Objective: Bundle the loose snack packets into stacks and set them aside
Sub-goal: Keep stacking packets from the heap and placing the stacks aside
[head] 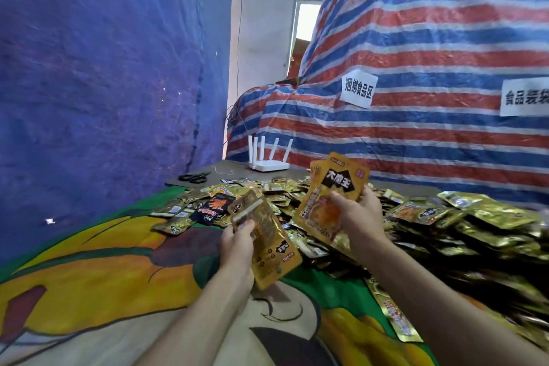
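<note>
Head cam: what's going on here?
A person is sorting gold snack packets by hand. The left hand grips one packet, printed back up, just above the cartoon-print cloth. The right hand holds what look like two orange packets raised over the big loose pile. Most packets are still unsorted. Scissors and a white router sit at the far edge.
</note>
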`<state>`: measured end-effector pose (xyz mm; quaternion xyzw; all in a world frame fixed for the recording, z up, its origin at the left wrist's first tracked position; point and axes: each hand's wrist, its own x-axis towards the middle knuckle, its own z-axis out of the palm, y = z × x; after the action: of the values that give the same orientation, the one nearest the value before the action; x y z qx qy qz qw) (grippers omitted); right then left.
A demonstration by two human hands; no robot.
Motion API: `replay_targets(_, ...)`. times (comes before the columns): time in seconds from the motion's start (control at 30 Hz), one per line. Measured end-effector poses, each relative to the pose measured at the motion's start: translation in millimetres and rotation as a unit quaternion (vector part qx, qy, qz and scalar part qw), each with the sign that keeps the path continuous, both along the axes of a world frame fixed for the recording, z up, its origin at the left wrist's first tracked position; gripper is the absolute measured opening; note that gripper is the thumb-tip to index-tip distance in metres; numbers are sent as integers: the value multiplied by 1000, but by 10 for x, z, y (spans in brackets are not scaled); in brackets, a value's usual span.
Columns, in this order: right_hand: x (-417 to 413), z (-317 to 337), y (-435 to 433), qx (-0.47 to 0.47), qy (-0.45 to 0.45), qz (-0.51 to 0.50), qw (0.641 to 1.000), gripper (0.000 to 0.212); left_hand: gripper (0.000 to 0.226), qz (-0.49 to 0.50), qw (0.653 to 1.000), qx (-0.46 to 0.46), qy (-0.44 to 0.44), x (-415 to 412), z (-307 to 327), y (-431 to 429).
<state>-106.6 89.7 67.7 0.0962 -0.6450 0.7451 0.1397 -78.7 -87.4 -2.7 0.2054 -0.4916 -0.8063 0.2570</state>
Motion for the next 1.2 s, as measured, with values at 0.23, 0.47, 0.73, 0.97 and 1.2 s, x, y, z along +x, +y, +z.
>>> replay_targets(0.23, 365, -489, 231, 40, -45, 129, 990, 11, 49, -30, 971, -238, 2, 160, 64, 235)
replay_targets(0.47, 445, -487, 186, 2, -29, 157, 987, 27, 43, -39, 940, -335, 57, 258, 98, 341)
replay_targets(0.73, 522, -592, 54, -67, -43, 176, 981, 35, 45, -143, 937, -279, 152, 353, 62, 530)
replay_targets(0.97, 551, -610, 7, -106, -24, 145, 983, 27, 46, -282, 914, -198, 214, 391, 37, 582)
replay_targets(1.2, 605, -555, -12, -163, -62, 177, 969, 61, 41, -369, 881, -230, 188, 461, 73, 552)
